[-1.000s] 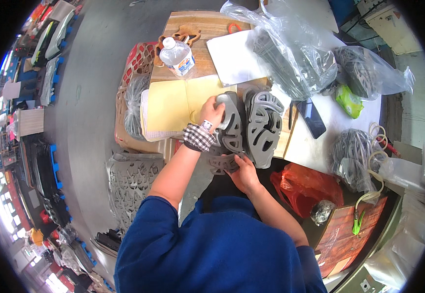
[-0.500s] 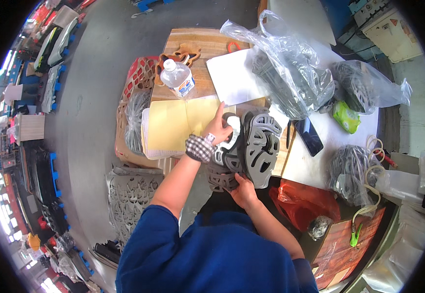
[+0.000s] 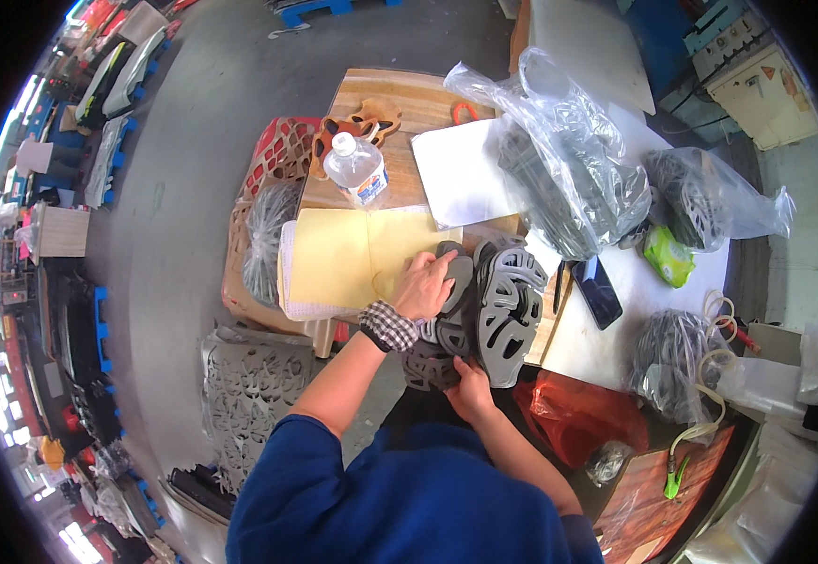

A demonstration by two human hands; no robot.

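Several grey moulded pieces with curved cut-outs stand bunched together at the near edge of the table. My left hand [image 3: 423,285], with a checked cuff at its wrist, bends its fingers over a dark grey rounded piece [image 3: 459,282] on the left of the bunch. Lower down, my right hand [image 3: 471,390] grips the near end of the bunch, its thumb on the outside and its other fingers mostly hidden. The largest grey cut-out piece [image 3: 508,324] stands on the right side. Beside my left hand lies an open yellow-paged notebook [image 3: 334,254].
A clear bottle [image 3: 356,169] and an orange-brown cut-out piece [image 3: 371,120] stand beyond the notebook. To the right are a bulky clear plastic bag [image 3: 569,169], a phone [image 3: 597,293], a green packet [image 3: 669,256] and a red plastic bag [image 3: 578,414].
My left index finger was stretched out and raised; now the hand's fingers bend onto the dark grey piece. A pale patch under that hand no longer shows. The whole view has shifted slightly.
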